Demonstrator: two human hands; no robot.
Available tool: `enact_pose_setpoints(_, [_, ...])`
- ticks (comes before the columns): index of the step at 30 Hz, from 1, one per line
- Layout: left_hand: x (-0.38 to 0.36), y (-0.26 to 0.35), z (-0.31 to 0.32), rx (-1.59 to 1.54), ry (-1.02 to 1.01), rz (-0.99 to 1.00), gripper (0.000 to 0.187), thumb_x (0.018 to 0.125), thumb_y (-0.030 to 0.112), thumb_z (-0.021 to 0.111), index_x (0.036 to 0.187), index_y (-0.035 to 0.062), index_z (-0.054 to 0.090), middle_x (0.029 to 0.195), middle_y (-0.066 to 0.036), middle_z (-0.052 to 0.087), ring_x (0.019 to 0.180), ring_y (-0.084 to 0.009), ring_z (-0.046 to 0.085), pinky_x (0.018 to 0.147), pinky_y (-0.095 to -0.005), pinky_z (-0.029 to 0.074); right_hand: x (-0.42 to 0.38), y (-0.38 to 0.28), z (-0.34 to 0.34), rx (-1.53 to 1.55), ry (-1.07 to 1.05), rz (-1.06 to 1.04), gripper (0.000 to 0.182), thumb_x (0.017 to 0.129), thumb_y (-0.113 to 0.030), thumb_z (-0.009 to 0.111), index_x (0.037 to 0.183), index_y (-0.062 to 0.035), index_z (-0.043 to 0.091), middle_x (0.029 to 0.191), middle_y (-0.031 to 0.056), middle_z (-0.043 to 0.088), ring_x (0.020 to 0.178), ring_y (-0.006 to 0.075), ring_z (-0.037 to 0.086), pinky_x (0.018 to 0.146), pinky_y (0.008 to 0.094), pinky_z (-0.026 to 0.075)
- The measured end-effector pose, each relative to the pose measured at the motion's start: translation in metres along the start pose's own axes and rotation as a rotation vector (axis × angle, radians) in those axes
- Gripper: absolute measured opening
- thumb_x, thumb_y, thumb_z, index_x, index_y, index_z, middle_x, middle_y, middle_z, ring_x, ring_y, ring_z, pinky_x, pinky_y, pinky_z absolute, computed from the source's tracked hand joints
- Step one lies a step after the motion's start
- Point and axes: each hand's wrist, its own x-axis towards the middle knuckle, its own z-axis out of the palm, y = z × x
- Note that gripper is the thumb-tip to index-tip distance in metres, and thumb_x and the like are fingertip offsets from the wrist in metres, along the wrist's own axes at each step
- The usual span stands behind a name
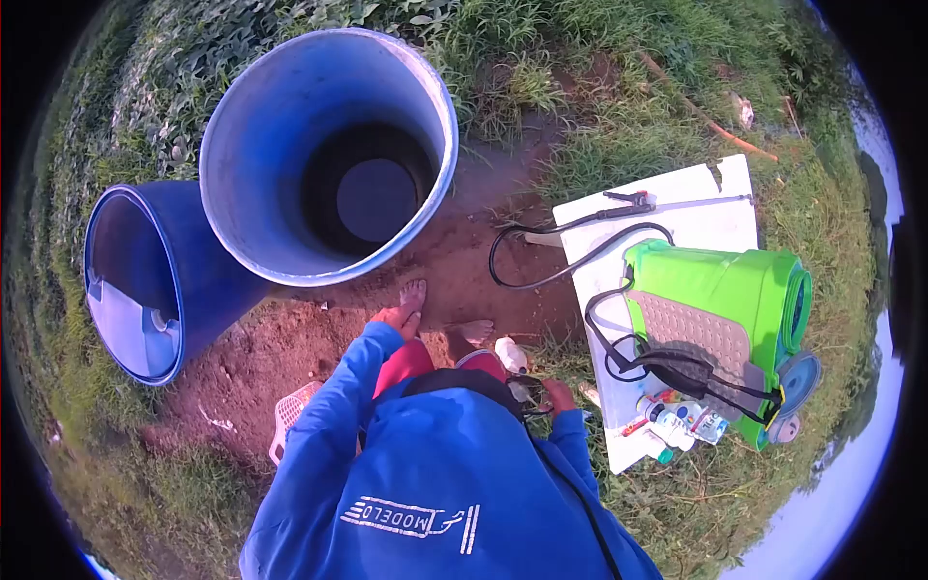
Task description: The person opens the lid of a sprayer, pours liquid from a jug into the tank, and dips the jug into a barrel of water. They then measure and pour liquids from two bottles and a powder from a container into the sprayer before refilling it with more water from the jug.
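Observation:
My left hand [391, 317] rests at my bent leg, right by my bare foot [414, 292], its fingers laid out with nothing visible in them. On the other side, my right hand [559, 396] is beside my thigh with curled fingers, next to a thin black cord. What it holds, if anything, I cannot tell. A small white object [510, 355] lies on the ground just ahead of that hand. In front of my feet stands a large blue barrel [329, 155], open at the top, with dark liquid at its bottom.
Left of it a second blue barrel [208, 280] leans over. A green backpack sprayer [715, 266] lies on a white board [677, 193] at right, with its black hose and wand [628, 203]. Several small bottles [677, 425] sit nearby. A pink plastic sandal [288, 411] lies at left.

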Motion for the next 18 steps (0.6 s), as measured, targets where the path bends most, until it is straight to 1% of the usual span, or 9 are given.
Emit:
enact_pose_setpoints(1, [0.0,-0.002,0.003,-0.043,0.014,0.039,0.04,0.095,0.04,0.055,0.125,0.0136,0.063,0.102,-0.025,0.072,0.102,-0.0474,0.066,0.091,-0.0559,0.053,0.004,-0.003,-0.001,-0.018,0.01,-0.002,0.047,0.083,-0.045,0.079,0.113,-0.0112,0.065,0.103,0.0033,0.063,0.085,0.0172,0.058,0.06,0.0329,0.053])
enact_pose_setpoints(4, [0.005,-0.005,0.015,0.011,-0.066,-0.005,0.039,0.095,0.04,0.056,0.121,0.0131,0.065,0.105,-0.026,0.071,0.102,-0.0474,0.066,0.091,-0.0555,0.052,0.004,-0.009,-0.005,0.037,0.034,-0.041,0.046,0.084,-0.047,0.076,0.113,-0.0128,0.066,0.107,0.0027,0.061,0.092,0.0199,0.058,0.063,0.0383,0.054])
enact_pose_setpoints(7, [0.024,-0.009,0.026,0.097,-0.167,0.032,0.039,0.094,0.04,0.058,0.121,0.0126,0.066,0.106,-0.027,0.07,0.104,-0.0466,0.066,0.092,-0.0543,0.052,-0.007,-0.009,-0.012,0.103,0.073,-0.066,0.044,0.085,-0.046,0.075,0.112,-0.0121,0.066,0.104,0.0026,0.061,0.089,0.0172,0.058,0.062,0.0359,0.054])
enact_pose_setpoints(8, [0.029,-0.003,0.027,0.106,-0.184,0.046,0.039,0.094,0.04,0.058,0.12,0.0122,0.066,0.106,-0.027,0.07,0.104,-0.0464,0.066,0.092,-0.0541,0.052,-0.011,-0.007,-0.013,0.099,0.103,-0.083,0.043,0.086,-0.046,0.075,0.11,-0.0121,0.067,0.1,0.0027,0.062,0.085,0.0154,0.058,0.06,0.0332,0.053])
enact_pose_setpoints(11, [0.055,0.031,0.017,0.133,-0.207,0.113,0.038,0.094,0.04,0.058,0.116,0.0112,0.068,0.107,-0.026,0.07,0.105,-0.0462,0.066,0.093,-0.0536,0.052,-0.024,0.01,-0.018,0.156,0.165,-0.065,0.042,0.085,-0.047,0.075,0.109,-0.0125,0.067,0.096,0.0018,0.061,0.083,0.0152,0.058,0.06,0.0337,0.054])
enact_pose_setpoints(12, [0.069,0.038,0.02,0.137,-0.215,0.147,0.038,0.094,0.041,0.058,0.115,0.011,0.068,0.106,-0.026,0.07,0.105,-0.0462,0.066,0.092,-0.0533,0.052,-0.015,0.036,-0.019,0.209,0.22,-0.153,0.042,0.086,-0.043,0.076,0.104,-0.0062,0.067,0.085,0.0028,0.063,0.075,0.0136,0.06,0.059,0.032,0.052])
enact_pose_setpoints(14, [0.095,0.065,0.021,0.153,-0.235,0.213,0.037,0.094,0.041,0.059,0.112,0.0106,0.07,0.105,-0.026,0.071,0.103,-0.0459,0.066,0.091,-0.0526,0.052,-0.027,0.054,-0.016,0.411,0.26,-0.067,0.043,0.085,-0.045,0.076,0.104,-0.0078,0.068,0.085,0.0018,0.063,0.075,0.0144,0.06,0.063,0.0356,0.053])
enact_pose_setpoints(15, [0.11,0.091,0.019,0.163,-0.243,0.245,0.036,0.094,0.041,0.059,0.11,0.0105,0.07,0.104,-0.025,0.071,0.102,-0.0454,0.067,0.091,-0.0522,0.053,-0.031,0.062,-0.015,0.511,0.275,-0.028,0.043,0.084,-0.046,0.076,0.105,-0.0086,0.068,0.085,0.0013,0.063,0.074,0.0149,0.06,0.065,0.0374,0.053])
enact_pose_setpoints(18, [0.153,0.198,0.006,0.159,-0.272,0.349,0.034,0.096,0.036,0.061,0.111,0.0076,0.071,0.103,-0.024,0.072,0.101,-0.0422,0.069,0.089,-0.0482,0.053,-0.018,0.113,-0.025,0.682,0.215,0.145,0.042,0.084,-0.05,0.073,0.107,-0.0157,0.066,0.094,-0.0017,0.06,0.084,0.0199,0.057,0.072,0.046,0.053])
